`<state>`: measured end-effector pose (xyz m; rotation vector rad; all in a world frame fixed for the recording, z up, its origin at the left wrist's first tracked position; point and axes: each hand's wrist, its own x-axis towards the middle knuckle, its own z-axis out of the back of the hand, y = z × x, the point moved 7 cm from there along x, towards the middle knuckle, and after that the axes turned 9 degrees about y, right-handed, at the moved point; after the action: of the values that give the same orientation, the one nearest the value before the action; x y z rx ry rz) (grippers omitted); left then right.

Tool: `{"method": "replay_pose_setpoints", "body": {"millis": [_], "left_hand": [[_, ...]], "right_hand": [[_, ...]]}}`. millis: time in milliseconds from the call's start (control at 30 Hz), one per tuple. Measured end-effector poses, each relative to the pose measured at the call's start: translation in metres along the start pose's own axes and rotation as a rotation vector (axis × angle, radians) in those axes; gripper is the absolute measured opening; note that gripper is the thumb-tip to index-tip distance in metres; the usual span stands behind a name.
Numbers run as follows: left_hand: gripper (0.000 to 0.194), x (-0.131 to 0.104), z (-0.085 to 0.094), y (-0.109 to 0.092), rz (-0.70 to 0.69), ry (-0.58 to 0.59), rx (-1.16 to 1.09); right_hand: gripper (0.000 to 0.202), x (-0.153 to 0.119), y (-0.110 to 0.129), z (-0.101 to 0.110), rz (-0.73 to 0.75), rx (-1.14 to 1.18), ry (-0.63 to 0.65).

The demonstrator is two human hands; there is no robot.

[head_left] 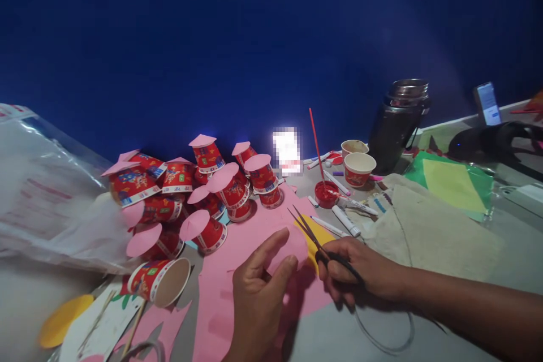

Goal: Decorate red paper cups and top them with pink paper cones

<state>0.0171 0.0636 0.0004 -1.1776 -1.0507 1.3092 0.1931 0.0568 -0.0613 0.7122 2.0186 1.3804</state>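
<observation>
Grey worktop (339, 345), pink paper (220, 271), red cups (212, 235), hands, scissors.
The paper lies central, cups crowding its far left, their lettering unreadable. Left hand (258, 294): thumb and index finger apart; I cannot tell whether they grip anything. Right hand (365, 266): fingers wrapped around the scissors (319, 245), blades slightly parted. Bare worktop shows near right.

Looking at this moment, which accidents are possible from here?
The partly open black-handled metal scissors in the right hand might nick the nearby left hand. The small red pot holding a red stick might tip if bumped. The piled red paper cups with pink paper tops might slide if knocked.
</observation>
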Motion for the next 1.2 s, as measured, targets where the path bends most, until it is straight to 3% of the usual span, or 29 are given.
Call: {"method": "replay_pose_setpoints", "body": {"millis": [200, 400, 467, 567, 733, 833, 933, 1033, 1133, 1200], "left_hand": [[0.043, 0.001, 0.002, 0.004, 0.012, 0.030, 0.017], [0.062, -0.002, -0.005, -0.001, 0.046, 0.037, -0.111], [0.078, -0.007, -0.015, -0.004, 0.059, 0.109, -0.177], [0.092, -0.015, -0.033, -0.004, 0.114, 0.288, -0.264], [0.031, -0.014, -0.041, 0.006, 0.116, 0.427, -0.313], [0.022, -0.006, -0.046, 0.019, 0.120, 0.510, -0.225], [0.022, -0.002, -0.051, 0.035, 0.210, 0.513, -0.254], [0.028, 0.003, -0.052, 0.044, 0.278, 0.427, -0.395], [0.034, 0.008, -0.051, 0.045, 0.261, 0.375, -0.543], [0.033, 0.010, -0.050, 0.045, 0.248, 0.360, -0.593]], "right_hand": [[0.037, -0.001, 0.001, 0.000, -0.049, -0.045, -0.037], [0.044, -0.002, 0.008, 0.019, -0.076, -0.088, -0.226], [0.043, -0.003, 0.017, 0.028, -0.080, -0.249, -0.280], [0.038, -0.007, 0.034, 0.034, -0.097, -0.714, -0.332], [0.011, -0.011, 0.041, 0.022, -0.177, -1.260, -0.324], [0.019, -0.016, 0.052, 0.019, -0.230, -1.398, -0.333], [0.021, -0.040, 0.072, 0.029, -0.287, -1.485, -0.371], [0.019, -0.082, 0.084, 0.054, -0.374, -1.507, -0.479], [0.027, -0.128, 0.079, 0.083, -0.422, -1.492, -0.677], [0.024, -0.149, 0.066, 0.094, -0.488, -1.531, -0.693]]}}
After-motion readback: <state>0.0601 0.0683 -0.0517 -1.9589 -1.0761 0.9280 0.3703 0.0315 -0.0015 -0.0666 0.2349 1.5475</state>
